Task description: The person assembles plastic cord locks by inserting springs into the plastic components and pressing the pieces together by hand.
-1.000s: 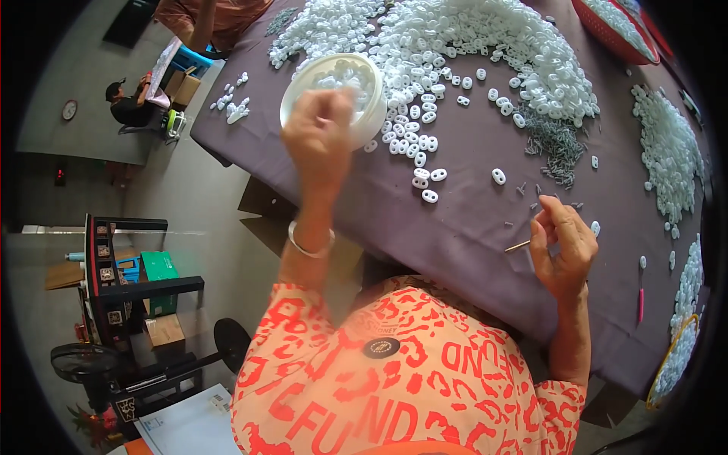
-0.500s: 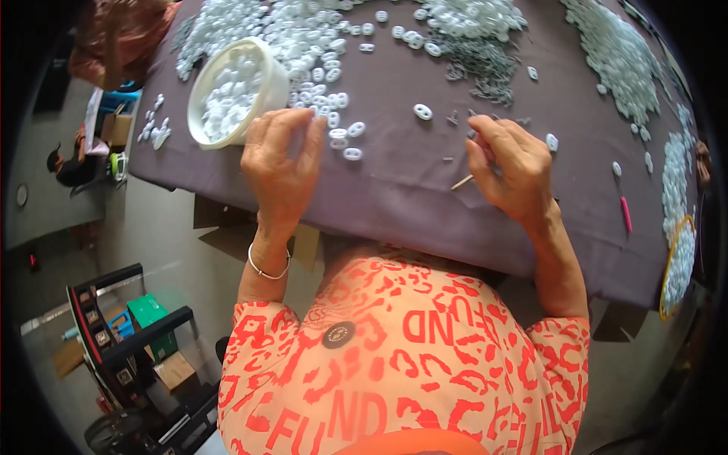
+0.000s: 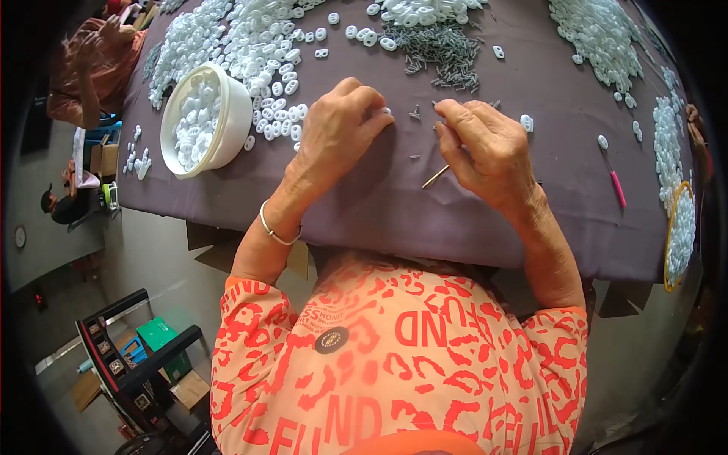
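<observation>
Head view: left hand (image 3: pixel 334 136) rests palm-down on the purple cloth-covered table (image 3: pixel 394 205), fingers curled, with a small white plastic piece (image 3: pixel 386 111) pinched at the fingertips. Right hand (image 3: pixel 485 148) lies just beside it, fingers bent around a thin metal pin-like tool (image 3: pixel 435 177) whose shaft sticks out below the palm toward the person. Whether the right fingertips also hold a small metal part cannot be told.

Between and just beyond the hands: a few loose short grey metal pins (image 3: pixel 415 115) on the cloth. Farther out, a heap of the same grey pins (image 3: pixel 436 49), and beyond the left hand a wide spread of small white plastic loop-shaped pieces (image 3: pixel 258 38).

Containers: a round white plastic bowl (image 3: pixel 231 114) stands to the left of the left hand, partly filled with white pieces. Far right, a yellow-rimmed round tray (image 3: pixel 670 227) at the table edge also holds white pieces.

Progress, as a judgement: the bowl is well short of full, and the loose piles are far larger, so most of the work appears to remain.

A pink-handled tool (image 3: pixel 616 186) lies unused, right of the right hand.
</observation>
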A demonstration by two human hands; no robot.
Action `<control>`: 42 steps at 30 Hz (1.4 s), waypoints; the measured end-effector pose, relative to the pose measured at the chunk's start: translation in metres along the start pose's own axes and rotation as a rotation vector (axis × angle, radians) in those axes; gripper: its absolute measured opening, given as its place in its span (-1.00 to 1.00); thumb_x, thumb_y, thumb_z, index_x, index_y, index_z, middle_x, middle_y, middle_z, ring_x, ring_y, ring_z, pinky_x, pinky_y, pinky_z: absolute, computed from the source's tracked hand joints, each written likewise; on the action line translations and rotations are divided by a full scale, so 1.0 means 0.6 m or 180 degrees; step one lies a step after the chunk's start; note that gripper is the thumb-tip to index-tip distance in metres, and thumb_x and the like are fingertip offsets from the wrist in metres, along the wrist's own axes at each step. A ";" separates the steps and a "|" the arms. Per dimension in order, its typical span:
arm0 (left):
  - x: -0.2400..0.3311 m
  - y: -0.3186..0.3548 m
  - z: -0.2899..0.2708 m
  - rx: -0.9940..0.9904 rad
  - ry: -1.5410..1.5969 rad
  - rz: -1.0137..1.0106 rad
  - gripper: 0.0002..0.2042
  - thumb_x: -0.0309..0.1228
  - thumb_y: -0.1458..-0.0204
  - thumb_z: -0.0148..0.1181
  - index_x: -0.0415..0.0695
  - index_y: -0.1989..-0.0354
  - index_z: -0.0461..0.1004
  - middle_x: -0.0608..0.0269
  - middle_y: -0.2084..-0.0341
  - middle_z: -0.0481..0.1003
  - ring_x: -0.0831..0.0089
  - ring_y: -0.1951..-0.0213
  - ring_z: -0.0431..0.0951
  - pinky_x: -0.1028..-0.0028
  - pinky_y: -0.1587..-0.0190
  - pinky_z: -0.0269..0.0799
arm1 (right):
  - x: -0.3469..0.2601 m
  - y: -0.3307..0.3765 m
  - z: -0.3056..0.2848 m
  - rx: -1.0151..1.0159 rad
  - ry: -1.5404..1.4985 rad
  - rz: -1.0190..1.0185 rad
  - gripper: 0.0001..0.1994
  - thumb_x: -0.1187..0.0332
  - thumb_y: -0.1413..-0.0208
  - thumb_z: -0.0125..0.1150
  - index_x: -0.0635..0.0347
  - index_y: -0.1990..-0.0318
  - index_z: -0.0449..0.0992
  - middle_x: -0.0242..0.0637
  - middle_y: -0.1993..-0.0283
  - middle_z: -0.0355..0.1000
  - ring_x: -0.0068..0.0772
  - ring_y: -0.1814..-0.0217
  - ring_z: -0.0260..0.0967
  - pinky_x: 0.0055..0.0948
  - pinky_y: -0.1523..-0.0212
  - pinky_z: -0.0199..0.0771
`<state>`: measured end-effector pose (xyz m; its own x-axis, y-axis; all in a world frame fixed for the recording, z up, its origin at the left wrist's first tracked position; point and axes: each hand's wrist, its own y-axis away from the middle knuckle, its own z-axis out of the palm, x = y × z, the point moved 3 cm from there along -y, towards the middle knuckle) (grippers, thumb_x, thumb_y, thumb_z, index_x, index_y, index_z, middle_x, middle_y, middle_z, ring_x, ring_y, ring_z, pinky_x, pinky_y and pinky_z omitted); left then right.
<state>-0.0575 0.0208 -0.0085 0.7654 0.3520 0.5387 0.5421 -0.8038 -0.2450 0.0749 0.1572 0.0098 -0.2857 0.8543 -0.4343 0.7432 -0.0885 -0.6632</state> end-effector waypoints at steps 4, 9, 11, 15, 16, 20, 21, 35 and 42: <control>0.010 0.010 -0.008 0.0020 0.0127 -0.0142 -0.84 -0.46 0.16 0.29 -0.20 0.38 0.52 0.17 0.52 0.47 0.31 0.53 0.50 0.41 0.45 0.41 | 0.008 -0.007 -0.001 -0.0007 0.0382 0.0079 -0.79 0.64 0.16 0.22 0.29 0.28 0.49 -0.23 0.45 0.39 -0.30 0.47 0.39 -0.41 0.48 0.41; 0.002 0.012 -0.004 0.0174 0.1758 -0.0979 -0.88 -0.49 0.13 0.29 -0.21 0.39 0.53 0.24 0.49 0.54 0.54 0.48 0.52 0.56 0.45 0.39 | 0.030 -0.002 0.005 -0.0164 0.0497 0.0305 -0.83 0.61 0.14 0.22 0.27 0.32 0.50 -0.23 0.43 0.39 -0.27 0.44 0.41 -0.40 0.45 0.44; 0.006 0.010 -0.004 0.0132 0.1814 -0.0979 -0.88 -0.50 0.13 0.29 -0.21 0.40 0.53 0.26 0.49 0.53 0.54 0.48 0.52 0.56 0.46 0.38 | 0.033 -0.001 0.002 -0.0201 0.0563 0.0328 -0.84 0.60 0.14 0.21 0.27 0.33 0.50 -0.23 0.43 0.39 -0.26 0.43 0.41 -0.40 0.44 0.44; 0.020 0.013 -0.002 0.0053 0.1275 -0.0529 -0.87 -0.54 0.10 0.30 -0.21 0.35 0.52 0.39 0.48 0.48 0.71 0.47 0.44 0.71 0.43 0.34 | 0.038 0.002 0.002 -0.0387 0.0631 0.0592 -0.84 0.59 0.14 0.21 0.28 0.32 0.50 -0.22 0.41 0.39 -0.25 0.38 0.41 -0.38 0.40 0.45; 0.020 0.013 0.002 0.0074 0.1261 -0.0455 -0.87 -0.56 0.11 0.29 -0.22 0.36 0.52 0.38 0.45 0.47 0.71 0.47 0.43 0.70 0.44 0.34 | 0.040 0.003 0.005 -0.0418 0.0625 0.0585 -0.83 0.59 0.14 0.22 0.28 0.31 0.50 -0.22 0.41 0.39 -0.25 0.37 0.41 -0.38 0.39 0.45; 0.015 0.017 0.008 0.0150 0.1278 -0.0277 -0.87 -0.58 0.12 0.28 -0.21 0.36 0.52 0.35 0.44 0.48 0.69 0.49 0.43 0.68 0.45 0.35 | 0.039 0.008 0.015 -0.0411 0.0590 0.0608 -0.82 0.59 0.14 0.22 0.28 0.30 0.50 -0.22 0.40 0.39 -0.25 0.37 0.40 -0.37 0.38 0.44; 0.015 0.015 0.006 0.0223 0.1361 -0.0304 -0.87 -0.59 0.14 0.27 -0.20 0.37 0.51 0.30 0.45 0.49 0.63 0.50 0.46 0.64 0.48 0.36 | 0.038 0.006 0.014 -0.0372 0.0574 0.0574 -0.82 0.59 0.14 0.22 0.28 0.30 0.50 -0.22 0.40 0.39 -0.25 0.36 0.40 -0.37 0.37 0.43; 0.013 0.020 0.002 0.0833 -0.0315 0.0274 -0.82 -0.66 0.32 0.13 -0.14 0.48 0.44 0.26 0.45 0.45 0.28 0.40 0.45 0.37 0.40 0.41 | 0.012 0.001 0.029 -0.0562 0.0214 0.0077 -0.69 0.59 0.29 0.26 0.25 0.26 0.50 -0.27 0.29 0.38 -0.24 0.32 0.34 -0.35 0.35 0.43; 0.013 0.020 0.002 0.0870 -0.0265 0.0192 -0.82 -0.66 0.28 0.12 -0.17 0.44 0.40 0.19 0.47 0.42 0.23 0.42 0.42 0.34 0.38 0.37 | -0.001 -0.008 0.037 -0.0889 -0.0278 -0.0165 -0.70 0.61 0.32 0.26 0.29 0.29 0.49 -0.20 0.26 0.42 -0.19 0.27 0.37 -0.36 0.30 0.43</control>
<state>-0.0447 0.0143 -0.0084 0.8189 0.3548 0.4512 0.5594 -0.6694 -0.4888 0.0579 0.1459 -0.0002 -0.3695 0.8056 -0.4631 0.8606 0.1088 -0.4975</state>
